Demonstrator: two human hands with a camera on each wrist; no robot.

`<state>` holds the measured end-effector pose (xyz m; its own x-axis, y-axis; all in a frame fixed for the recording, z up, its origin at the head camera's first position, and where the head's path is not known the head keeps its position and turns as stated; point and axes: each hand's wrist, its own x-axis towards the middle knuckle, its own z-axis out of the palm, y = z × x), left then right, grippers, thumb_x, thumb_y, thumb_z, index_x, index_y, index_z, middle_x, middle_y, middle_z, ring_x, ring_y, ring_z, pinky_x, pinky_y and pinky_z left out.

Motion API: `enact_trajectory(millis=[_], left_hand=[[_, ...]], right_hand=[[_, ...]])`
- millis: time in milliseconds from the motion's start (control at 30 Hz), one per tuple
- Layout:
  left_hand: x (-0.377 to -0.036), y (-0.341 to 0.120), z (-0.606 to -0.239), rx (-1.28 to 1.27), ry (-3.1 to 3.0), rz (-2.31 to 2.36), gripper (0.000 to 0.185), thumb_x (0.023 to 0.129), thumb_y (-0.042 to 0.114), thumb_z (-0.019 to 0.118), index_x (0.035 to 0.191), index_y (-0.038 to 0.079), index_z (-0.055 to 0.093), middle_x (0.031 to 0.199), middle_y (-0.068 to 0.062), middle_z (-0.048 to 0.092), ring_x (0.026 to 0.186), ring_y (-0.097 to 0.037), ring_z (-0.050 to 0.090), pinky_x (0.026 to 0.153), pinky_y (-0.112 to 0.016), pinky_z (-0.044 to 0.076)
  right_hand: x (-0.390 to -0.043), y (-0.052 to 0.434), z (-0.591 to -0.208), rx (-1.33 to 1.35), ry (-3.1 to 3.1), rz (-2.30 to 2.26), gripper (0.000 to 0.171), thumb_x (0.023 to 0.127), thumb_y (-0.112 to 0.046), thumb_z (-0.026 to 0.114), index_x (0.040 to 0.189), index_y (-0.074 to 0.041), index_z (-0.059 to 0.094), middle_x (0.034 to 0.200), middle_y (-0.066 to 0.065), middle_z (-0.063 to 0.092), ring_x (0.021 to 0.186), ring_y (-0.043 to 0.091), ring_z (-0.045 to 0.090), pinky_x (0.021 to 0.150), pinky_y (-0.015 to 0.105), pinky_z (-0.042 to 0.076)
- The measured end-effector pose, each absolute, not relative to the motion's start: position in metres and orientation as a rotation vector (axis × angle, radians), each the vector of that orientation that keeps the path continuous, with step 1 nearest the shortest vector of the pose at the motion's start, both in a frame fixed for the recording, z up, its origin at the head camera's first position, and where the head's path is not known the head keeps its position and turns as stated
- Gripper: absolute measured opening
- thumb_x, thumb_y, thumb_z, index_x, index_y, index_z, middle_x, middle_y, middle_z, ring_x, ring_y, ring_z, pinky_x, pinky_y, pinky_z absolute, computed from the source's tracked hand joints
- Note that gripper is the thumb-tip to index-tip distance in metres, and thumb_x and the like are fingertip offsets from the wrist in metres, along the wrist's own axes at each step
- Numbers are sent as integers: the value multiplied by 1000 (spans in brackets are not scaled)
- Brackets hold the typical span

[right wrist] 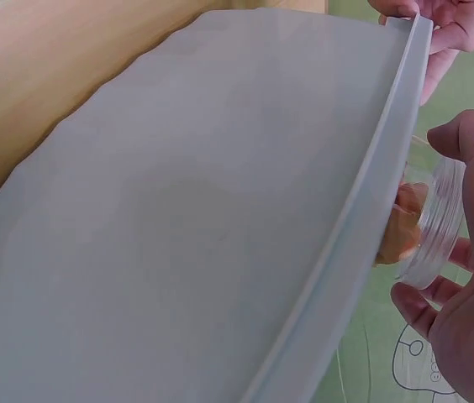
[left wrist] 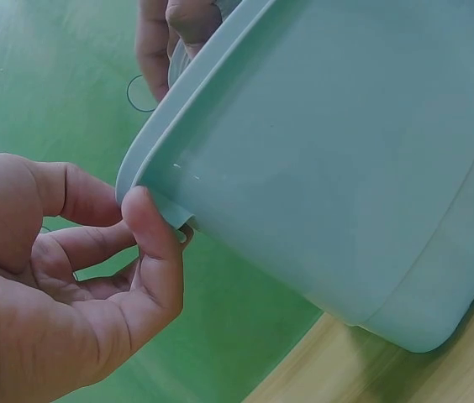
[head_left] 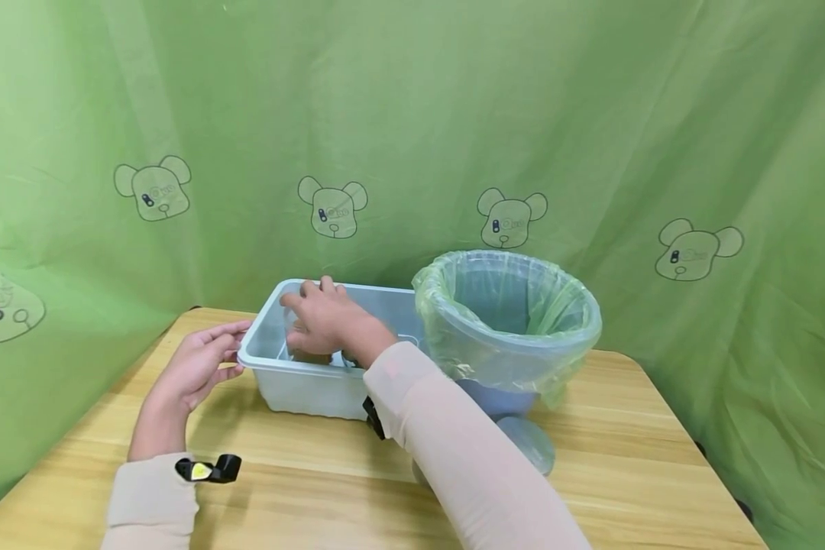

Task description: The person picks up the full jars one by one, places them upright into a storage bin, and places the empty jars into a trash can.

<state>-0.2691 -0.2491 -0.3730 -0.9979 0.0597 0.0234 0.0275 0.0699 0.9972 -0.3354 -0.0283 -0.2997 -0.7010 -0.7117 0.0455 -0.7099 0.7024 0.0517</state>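
Bin: we see a pale blue plastic bin (head_left: 302,382) standing on the wooden tabletop (head_left: 626,451); we take it as our landmark for every place below.
Left hand: our left hand (head_left: 195,370) is at the bin's left end, fingers fairly straight, and the left wrist view shows a fingertip (left wrist: 149,214) pressed up against the underside of the bin's rim (left wrist: 178,126). It curls round nothing.
Right hand: our right hand (head_left: 323,321) reaches down over the bin's near wall into its left half. The right wrist view shows its thumb and fingers (right wrist: 464,252) curled round a clear round jar (right wrist: 430,222), with something brownish (right wrist: 397,235) seen through it.
Jar: it sits inside the bin, at its left part, held in the right hand just behind the near wall. We cannot tell whether it rests on the bin's floor or is lifted off it.
Basket: a blue waste basket (head_left: 505,397) lined with a green plastic bag (head_left: 509,313) stands just beside the bin's right end; we cannot tell if the two touch.
Disc: a pale round lid-like disc (head_left: 529,443) lies on the tabletop in front of the basket, to the right of the bin.
Backdrop: a green cloth printed with bear heads (head_left: 333,206) hangs behind the bin.
Sleeves: both arms wear light pinkish sleeves (head_left: 467,458), with a black wrist mount (head_left: 209,468) on the left one, nearer us than the bin.
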Motion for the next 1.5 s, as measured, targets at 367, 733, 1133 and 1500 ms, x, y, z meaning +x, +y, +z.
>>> enact_trajectory(millis=[367,733,1133,1500], left_hand=[[-271,-245,-373,106,2280,2118,51,105,7,42,153,-7,37,121,-7,61,92,-11,59,78,-28,57],[-271,-245,-374,103,2278,2107,51,105,7,41,154,-7,36,122,-8,59,92,-11,58,79,-28,57],[-270,-247,-373,108,2277,2119,52,104,6,42,154,-8,35,117,-1,63,91,-10,59,77,-28,57],[-267,-250,-373,127,2277,2121,52,104,6,43,153,-10,35,115,0,64,90,-11,60,77,-29,57]], right_hand=[[-334,-20,-298,1192,-2855,-24,65,96,-44,58,156,-25,41,145,6,46,122,25,40,107,45,38],[-330,-19,-289,1194,-2857,-132,66,101,-49,56,158,-24,37,151,6,44,126,26,39,107,43,38],[-324,-1,-269,1190,-2823,-93,63,103,-45,53,159,-22,37,152,5,44,127,25,41,107,43,38],[-319,21,-255,1208,-2750,-95,62,105,-45,53,158,-18,38,149,7,47,128,30,43,107,46,39]])
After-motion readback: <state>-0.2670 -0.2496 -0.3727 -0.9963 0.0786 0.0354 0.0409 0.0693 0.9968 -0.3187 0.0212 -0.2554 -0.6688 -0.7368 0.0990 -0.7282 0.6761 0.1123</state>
